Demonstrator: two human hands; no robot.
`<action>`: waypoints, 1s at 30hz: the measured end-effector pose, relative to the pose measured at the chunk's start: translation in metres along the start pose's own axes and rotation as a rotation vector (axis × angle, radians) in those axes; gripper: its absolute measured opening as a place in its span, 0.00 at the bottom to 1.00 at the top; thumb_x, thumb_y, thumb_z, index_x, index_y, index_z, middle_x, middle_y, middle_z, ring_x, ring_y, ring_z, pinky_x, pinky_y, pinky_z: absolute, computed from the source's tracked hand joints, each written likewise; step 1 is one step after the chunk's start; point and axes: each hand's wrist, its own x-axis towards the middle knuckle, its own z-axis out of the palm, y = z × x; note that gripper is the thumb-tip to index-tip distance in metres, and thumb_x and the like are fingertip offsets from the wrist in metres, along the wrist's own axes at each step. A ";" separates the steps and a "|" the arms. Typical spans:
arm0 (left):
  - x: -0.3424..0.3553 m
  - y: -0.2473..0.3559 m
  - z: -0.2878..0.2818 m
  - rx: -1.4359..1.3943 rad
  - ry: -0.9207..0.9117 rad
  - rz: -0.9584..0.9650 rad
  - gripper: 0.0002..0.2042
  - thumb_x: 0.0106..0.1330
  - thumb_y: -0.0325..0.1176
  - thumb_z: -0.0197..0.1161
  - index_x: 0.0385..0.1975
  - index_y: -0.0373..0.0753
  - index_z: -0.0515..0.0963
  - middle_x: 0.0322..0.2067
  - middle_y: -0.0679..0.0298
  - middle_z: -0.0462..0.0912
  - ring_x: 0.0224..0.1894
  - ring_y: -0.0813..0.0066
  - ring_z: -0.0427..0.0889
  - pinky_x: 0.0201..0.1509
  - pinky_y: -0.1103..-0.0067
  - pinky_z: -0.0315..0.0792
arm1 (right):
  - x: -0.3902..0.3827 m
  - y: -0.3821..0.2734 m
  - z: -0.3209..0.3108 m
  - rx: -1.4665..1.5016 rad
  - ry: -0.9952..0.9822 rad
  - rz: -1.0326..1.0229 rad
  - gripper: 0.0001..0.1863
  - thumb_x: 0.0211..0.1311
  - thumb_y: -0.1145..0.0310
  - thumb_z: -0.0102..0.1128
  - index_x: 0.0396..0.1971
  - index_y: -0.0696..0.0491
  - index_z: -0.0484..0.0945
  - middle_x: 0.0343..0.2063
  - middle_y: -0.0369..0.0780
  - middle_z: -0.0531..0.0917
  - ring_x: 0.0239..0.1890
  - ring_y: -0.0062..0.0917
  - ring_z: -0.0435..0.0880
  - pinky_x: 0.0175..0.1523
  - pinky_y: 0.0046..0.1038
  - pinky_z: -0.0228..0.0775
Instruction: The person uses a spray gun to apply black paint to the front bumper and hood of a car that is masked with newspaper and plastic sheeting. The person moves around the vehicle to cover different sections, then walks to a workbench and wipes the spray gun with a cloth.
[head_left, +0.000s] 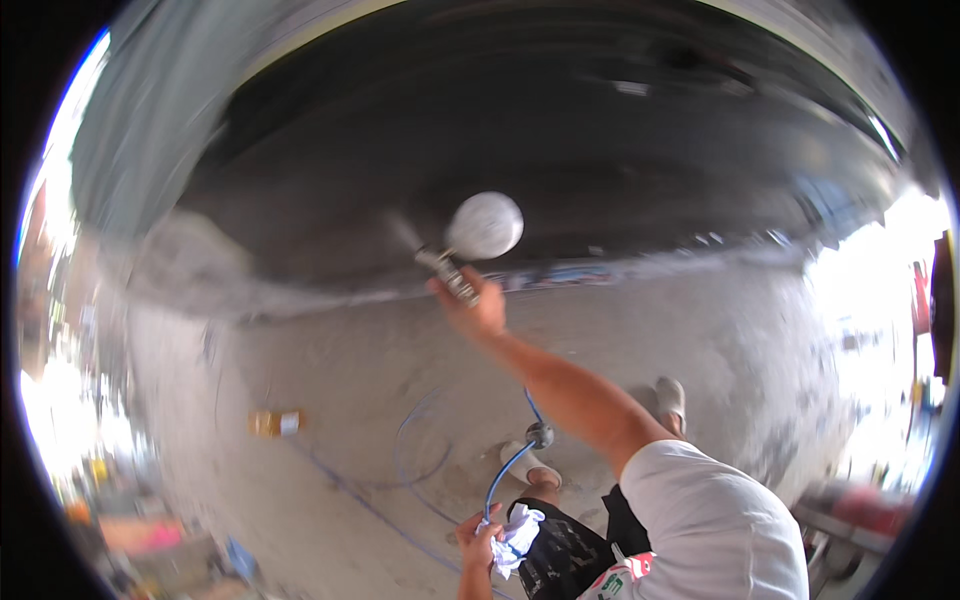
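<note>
Head view: a worker's R hand is gripping a silver metal spray gun, fingers wrapping its handle, and is holding it out before a broad, dark, curved panel. A round white cup is sitting on the gun; a pale blurred streak, poss. spray, is showing off its nozzle end. Down low, the L hand is clutching a thin blue hose plus a crumpled white cloth. A dark ball-shaped fitting is riding the hose near a pale shoe; the upper run is passing behind the R forearm, so can't tell if it's joined to the gun.

Risks, by the look of it: blue hose is lying in loose loops on the grey concrete floor, so a step could snag a foot &, if it's the gun's line, jerk the nozzle off course. If that streak is spray, lingering on one spot could cause runs; over-tilting could spill the cup.
</note>
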 end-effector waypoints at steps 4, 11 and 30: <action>0.010 -0.054 0.049 0.188 -0.201 0.086 0.15 0.54 0.23 0.62 0.40 0.23 0.85 0.17 0.63 0.76 0.20 0.77 0.75 0.32 0.78 0.72 | 0.000 0.019 -0.165 -0.125 0.066 0.042 0.20 0.62 0.45 0.70 0.43 0.44 0.84 0.31 0.45 0.88 0.40 0.49 0.88 0.44 0.47 0.79; -0.002 -0.063 0.260 0.577 -0.524 -0.075 0.18 0.58 0.22 0.61 0.48 0.24 0.84 0.20 0.66 0.78 0.22 0.80 0.76 0.31 0.81 0.70 | -0.003 0.060 -0.477 0.020 0.257 0.200 0.16 0.63 0.48 0.69 0.42 0.42 0.85 0.30 0.43 0.88 0.38 0.45 0.88 0.43 0.46 0.79; -0.015 -0.193 0.764 0.846 -0.963 -0.340 0.19 0.64 0.22 0.62 0.55 0.25 0.82 0.24 0.66 0.80 0.24 0.81 0.76 0.32 0.82 0.69 | 0.086 0.221 -1.076 0.093 0.801 0.070 0.15 0.59 0.51 0.74 0.34 0.46 0.86 0.26 0.43 0.88 0.34 0.44 0.89 0.40 0.41 0.80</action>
